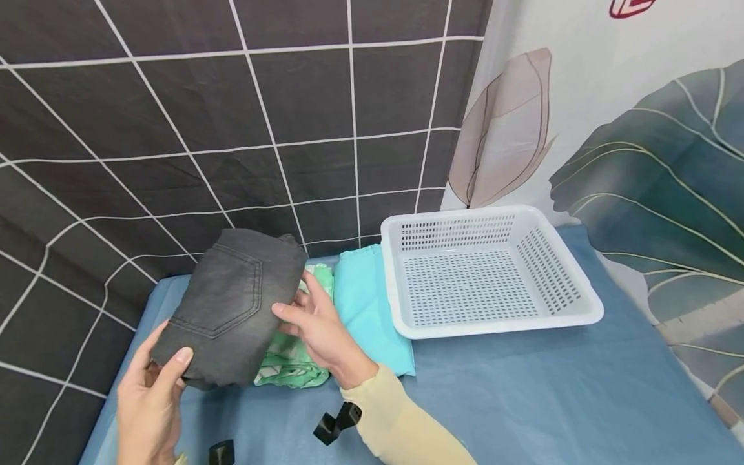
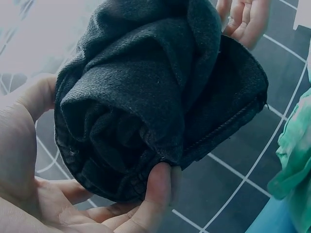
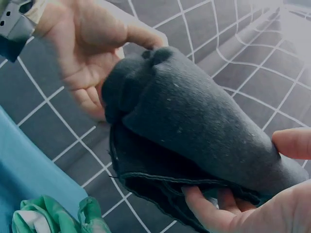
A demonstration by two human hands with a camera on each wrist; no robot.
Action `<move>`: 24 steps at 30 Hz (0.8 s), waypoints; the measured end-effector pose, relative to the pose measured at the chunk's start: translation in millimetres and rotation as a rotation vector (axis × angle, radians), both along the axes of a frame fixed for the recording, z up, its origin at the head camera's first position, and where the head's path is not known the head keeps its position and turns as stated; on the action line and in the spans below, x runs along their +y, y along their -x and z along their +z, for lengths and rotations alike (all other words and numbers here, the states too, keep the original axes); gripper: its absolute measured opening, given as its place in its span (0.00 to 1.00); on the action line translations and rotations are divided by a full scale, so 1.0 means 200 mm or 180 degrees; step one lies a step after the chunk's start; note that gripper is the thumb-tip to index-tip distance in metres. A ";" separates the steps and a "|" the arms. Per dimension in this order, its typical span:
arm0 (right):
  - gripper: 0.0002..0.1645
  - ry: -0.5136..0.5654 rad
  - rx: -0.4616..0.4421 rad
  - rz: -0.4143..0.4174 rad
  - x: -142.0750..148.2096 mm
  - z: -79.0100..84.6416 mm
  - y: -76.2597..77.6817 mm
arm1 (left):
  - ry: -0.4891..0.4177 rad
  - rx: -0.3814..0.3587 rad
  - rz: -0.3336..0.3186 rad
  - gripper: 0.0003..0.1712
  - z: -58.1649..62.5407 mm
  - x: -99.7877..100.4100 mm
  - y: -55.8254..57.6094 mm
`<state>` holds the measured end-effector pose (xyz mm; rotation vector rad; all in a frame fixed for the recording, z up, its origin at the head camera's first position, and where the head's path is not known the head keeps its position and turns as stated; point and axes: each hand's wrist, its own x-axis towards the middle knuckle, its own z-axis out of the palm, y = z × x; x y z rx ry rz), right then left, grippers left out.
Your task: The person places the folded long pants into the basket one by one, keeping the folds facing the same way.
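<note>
You have the grey denim garment (image 1: 227,290) folded into a thick bundle and lifted, tilted, well to the left of the white basket (image 1: 500,325), pocketed face up. Your left hand (image 1: 152,394) pinches the corner farthest from the basket, thumb on top and fingers curled beneath; your right hand (image 1: 320,329) grips the edge nearest the basket, thumb against one side and fingers round the other.

Expect moderate weight for a garment and a soft, springy body: the denim looks sturdy, so a firm squeeze should not harm it, and its matte weave should not slip much. The weak point is the fold. Your wrist views show loose rolls and an open flap under the smooth outer face, so pinching only the outer layer could let the inside sag or unroll. Your best hold is through the full thickness at two opposite edges, one facing the basket and one facing away, with your fingers supporting the underside.

The turquoise cloth (image 1: 369,297) lies just left of the basket; the crumpled green cloth (image 1: 299,371), farther left of it, looks thinner and floppier.
</note>
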<state>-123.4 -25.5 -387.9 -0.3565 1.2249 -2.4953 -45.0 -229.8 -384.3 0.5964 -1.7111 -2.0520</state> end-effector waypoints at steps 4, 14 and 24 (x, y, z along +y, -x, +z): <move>0.47 -0.0043 0.0294 -0.0107 0.04 -0.01 -0.02 | 0.0026 0.0045 -0.0134 0.31 0.01 0.03 0.01; 0.54 0.0031 0.0634 -0.0159 0.14 -0.04 -0.06 | 0.0081 0.0021 -0.0385 0.31 0.01 0.12 0.02; 0.59 0.0090 0.0831 -0.0203 0.20 -0.05 -0.06 | 0.0097 0.0066 -0.0470 0.29 0.03 0.21 0.02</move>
